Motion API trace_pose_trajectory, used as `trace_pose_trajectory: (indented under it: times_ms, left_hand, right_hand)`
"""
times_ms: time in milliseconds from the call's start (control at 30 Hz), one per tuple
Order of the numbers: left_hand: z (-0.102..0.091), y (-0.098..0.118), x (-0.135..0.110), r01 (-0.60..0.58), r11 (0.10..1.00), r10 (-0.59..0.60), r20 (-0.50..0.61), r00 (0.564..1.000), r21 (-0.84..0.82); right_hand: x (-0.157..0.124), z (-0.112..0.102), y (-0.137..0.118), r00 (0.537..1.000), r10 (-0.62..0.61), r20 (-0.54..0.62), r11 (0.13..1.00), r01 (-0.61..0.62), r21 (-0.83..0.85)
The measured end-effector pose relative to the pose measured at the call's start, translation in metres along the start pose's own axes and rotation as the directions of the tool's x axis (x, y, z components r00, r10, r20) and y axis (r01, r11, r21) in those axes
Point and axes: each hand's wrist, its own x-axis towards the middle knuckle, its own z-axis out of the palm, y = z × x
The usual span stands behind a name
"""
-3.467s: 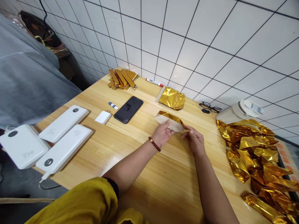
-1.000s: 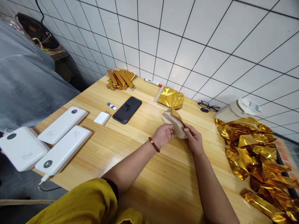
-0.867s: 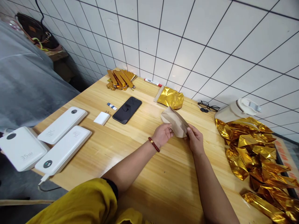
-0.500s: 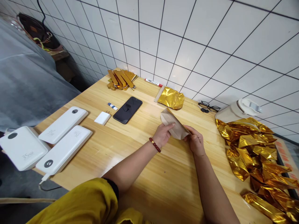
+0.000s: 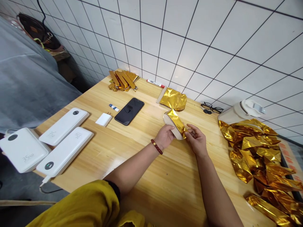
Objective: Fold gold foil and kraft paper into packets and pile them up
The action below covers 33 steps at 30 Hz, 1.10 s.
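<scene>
Both hands meet over the middle of the wooden table (image 5: pixel 146 186) around a folded piece of gold foil paper (image 5: pixel 176 122) with a plain tan back. My left hand (image 5: pixel 165 136), a red bead bracelet on its wrist, pinches the piece's near left edge. My right hand (image 5: pixel 197 139) holds its right end with curled fingers. The gold side faces up, tilted toward the wall.
A heap of gold foil sheets (image 5: pixel 260 151) lies at the right beside a white jug (image 5: pixel 239 114) and glasses (image 5: pixel 211 108). Farther back are another foil piece (image 5: pixel 174 98), folded gold strips (image 5: pixel 123 79), a marker (image 5: pixel 155 83). Phone (image 5: pixel 129 111), charger (image 5: pixel 103 119) and power banks (image 5: pixel 63 126) lie left.
The folded piece has been turned over between my hands: half a second ago its tan back faced up, now the gold side shows. Both hands stay at the same spot.
</scene>
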Motion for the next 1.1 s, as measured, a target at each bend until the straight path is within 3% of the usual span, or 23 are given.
trace_pose_trajectory:
  times_ms: [167, 333, 500, 633, 800, 933, 1100]
  left_hand:
    - [-0.002, -0.002, 0.000, 0.022, 0.999, -0.021, -0.025, 0.999, 0.045]
    - [-0.003, -0.003, 0.003, -0.009, 1.000, 0.008, -0.047, 0.999, -0.021]
    - [-0.004, -0.002, 0.004, -0.022, 0.999, 0.020, -0.049, 0.999, -0.041]
    - [-0.006, -0.004, 0.003, 0.025, 0.999, -0.025, 0.006, 1.000, 0.031]
    - [-0.006, -0.007, 0.002, 0.052, 0.993, -0.052, -0.008, 0.999, 0.102]
    - [-0.003, -0.008, 0.000, 0.055, 0.984, -0.061, 0.031, 0.998, 0.167]
    - [-0.003, -0.012, -0.004, 0.028, 0.913, -0.088, 0.129, 0.988, 0.406]
  right_hand:
    - [-0.003, -0.004, 0.002, 0.998, 0.031, 0.047, 0.999, -0.033, 0.043]
    - [0.000, -0.007, 0.006, 0.995, 0.094, -0.040, 0.988, -0.088, 0.129]
    - [0.002, -0.005, 0.006, 0.998, 0.058, 0.037, 0.996, -0.060, 0.069]
    - [0.002, -0.004, 0.003, 0.998, 0.037, 0.054, 0.998, -0.040, 0.058]
    - [0.001, -0.001, 0.002, 0.999, 0.030, 0.029, 1.000, -0.030, 0.008]
    - [0.000, -0.002, 0.004, 0.993, 0.091, 0.075, 0.996, -0.093, 0.012]
    - [0.000, -0.008, 0.006, 0.991, 0.120, -0.052, 0.989, -0.115, 0.094]
